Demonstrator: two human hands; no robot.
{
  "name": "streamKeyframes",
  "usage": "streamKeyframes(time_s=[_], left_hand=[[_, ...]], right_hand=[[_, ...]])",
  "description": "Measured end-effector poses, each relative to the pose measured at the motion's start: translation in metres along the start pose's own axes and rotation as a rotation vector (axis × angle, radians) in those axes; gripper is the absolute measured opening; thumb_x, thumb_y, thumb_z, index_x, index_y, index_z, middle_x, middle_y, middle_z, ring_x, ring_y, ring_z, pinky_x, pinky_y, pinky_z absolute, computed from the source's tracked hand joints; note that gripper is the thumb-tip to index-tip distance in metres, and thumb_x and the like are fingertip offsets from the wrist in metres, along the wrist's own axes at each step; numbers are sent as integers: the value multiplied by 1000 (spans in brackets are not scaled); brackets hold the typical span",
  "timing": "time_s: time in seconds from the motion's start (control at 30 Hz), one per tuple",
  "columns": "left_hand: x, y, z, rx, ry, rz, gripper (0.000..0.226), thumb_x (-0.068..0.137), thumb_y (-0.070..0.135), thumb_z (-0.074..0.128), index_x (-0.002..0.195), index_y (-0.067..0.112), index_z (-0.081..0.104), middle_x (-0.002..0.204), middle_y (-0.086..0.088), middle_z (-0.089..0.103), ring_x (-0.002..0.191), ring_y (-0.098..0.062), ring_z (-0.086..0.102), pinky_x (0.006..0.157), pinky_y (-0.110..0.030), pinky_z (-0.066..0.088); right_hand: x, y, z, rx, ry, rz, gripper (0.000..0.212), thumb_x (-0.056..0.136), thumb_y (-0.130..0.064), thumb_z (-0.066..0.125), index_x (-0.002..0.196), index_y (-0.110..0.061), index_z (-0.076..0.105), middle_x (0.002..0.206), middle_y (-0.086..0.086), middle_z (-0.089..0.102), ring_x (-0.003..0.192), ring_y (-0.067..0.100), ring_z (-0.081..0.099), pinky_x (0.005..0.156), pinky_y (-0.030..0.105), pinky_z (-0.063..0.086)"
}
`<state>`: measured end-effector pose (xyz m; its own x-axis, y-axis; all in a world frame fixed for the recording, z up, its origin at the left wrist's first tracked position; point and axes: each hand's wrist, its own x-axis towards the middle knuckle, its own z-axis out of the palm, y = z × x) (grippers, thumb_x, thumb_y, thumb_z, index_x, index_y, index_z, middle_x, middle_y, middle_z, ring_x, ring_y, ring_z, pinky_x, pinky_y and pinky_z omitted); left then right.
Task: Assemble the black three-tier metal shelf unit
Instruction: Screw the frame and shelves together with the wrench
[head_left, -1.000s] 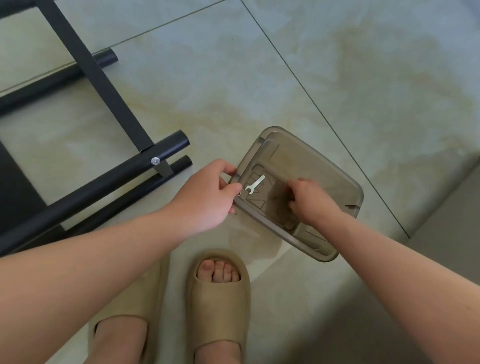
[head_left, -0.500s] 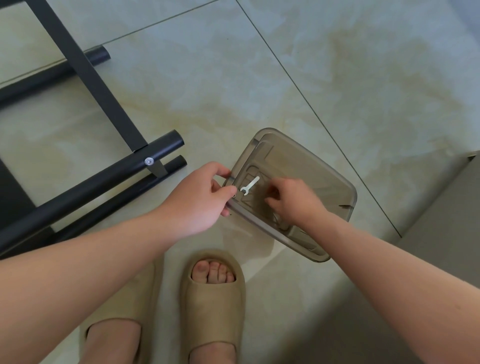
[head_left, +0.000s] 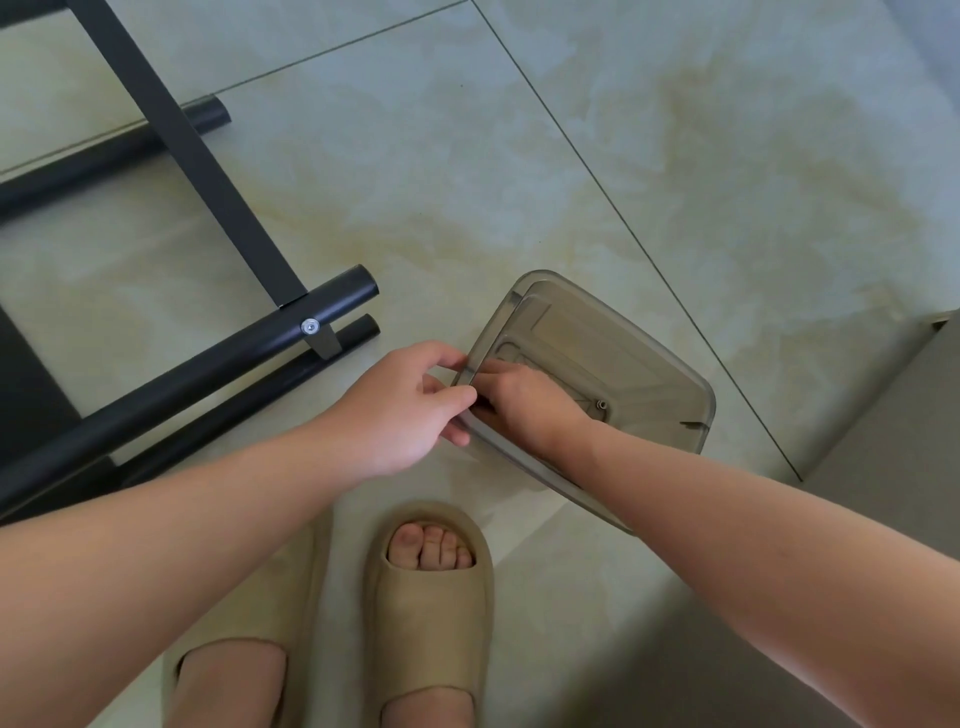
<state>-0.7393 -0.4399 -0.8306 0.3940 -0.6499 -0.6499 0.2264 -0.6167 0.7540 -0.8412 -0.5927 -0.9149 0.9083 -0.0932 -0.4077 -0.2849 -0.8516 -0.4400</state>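
- The black metal shelf frame (head_left: 208, 374) lies on the tiled floor (head_left: 727, 156) to your left, with its tubes running lower-left to upper-right.
- Your left grip (head_left: 400, 410) pinches the rim of the smoky translucent plastic tray (head_left: 649, 343).
- Your right grip (head_left: 524, 405) curls inside the tray; I cannot tell what it holds.

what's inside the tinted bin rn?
The right hand is inside the tinted bin at its left corner; a small silver part lies beside the wrist. Whatever that hand covers is hidden.

Open floor (head_left: 519, 182) lies beyond my tray (head_left: 623, 353); black shelf tubes (head_left: 208, 374) block my left (bolt head (head_left: 310, 326) showing), a grey unit (head_left: 893, 415) my right
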Motion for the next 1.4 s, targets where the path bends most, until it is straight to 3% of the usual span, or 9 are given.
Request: streamKeyframes(time_s=[0.17,0.33,0.53,0.63,0.7,0.9,1.1,1.3,1.4], left_hand=[[-4,0,-2,8,3,-31,34,98,28,60,131,26,54,88,1,75,76,-10,74,85,-41,57],[-15,7,-11,122,277,6,20,100,43,48,106,26,57,91,11,62,83,-5,60,68,-25,43],[-25,31,-34,-462,170,-110,40,106,38,41,98,11,69,90,-8,74,77,-19,68,74,-34,52],[-32,44,-49,-756,54,-158,48,106,42,37,105,5,68,97,-12,76,84,-23,71,78,-36,58],[-35,48,-60,-853,35,-164,46,106,41,38,100,5,67,89,-11,75,78,-21,70,69,-33,57],[-54,38,-106,-805,55,-185,25,96,4,40,93,4,65,72,-7,62,53,-14,60,47,-22,49],[-53,23,-144,-775,252,-89,44,93,-17,26,98,5,64,85,-7,70,61,-8,70,51,-17,52],[-39,3,-147,-628,327,-45,15,104,1,43,103,11,54,101,-12,73,84,-15,76,66,-23,60],[-32,-5,-143,-513,323,-41,7,105,10,46,100,15,50,98,-7,75,82,-14,76,61,-19,57]], right_hand=[[-8,-1,-9,24,54,110,17,88,-17,64,98,-3,68,99,13,64,90,36,62,78,45,52],[-25,-24,-52,256,361,182,7,81,-4,72,86,-6,68,81,2,62,71,16,56,68,23,47],[-31,-89,-104,495,519,-11,12,80,-2,70,85,-12,67,81,-1,64,73,16,62,66,21,50],[-22,-117,-114,510,495,-143,18,80,1,72,89,-15,68,85,0,65,77,16,65,71,18,50],[-13,-130,-115,561,467,-170,22,81,3,73,94,-15,71,89,-1,67,81,15,67,74,15,49],[16,-147,-120,476,485,-169,13,89,-5,69,100,-12,71,93,-3,68,90,12,66,75,15,49],[46,-143,-111,73,105,-167,37,92,-33,72,125,-21,60,114,-12,56,103,9,51,85,14,37],[60,-141,-119,115,-6,-103,30,83,-39,80,101,-21,64,91,-7,66,81,7,56,68,16,41],[63,-136,-118,153,4,-133,26,79,-38,82,88,-22,63,78,-5,62,74,13,53,66,26,41]])
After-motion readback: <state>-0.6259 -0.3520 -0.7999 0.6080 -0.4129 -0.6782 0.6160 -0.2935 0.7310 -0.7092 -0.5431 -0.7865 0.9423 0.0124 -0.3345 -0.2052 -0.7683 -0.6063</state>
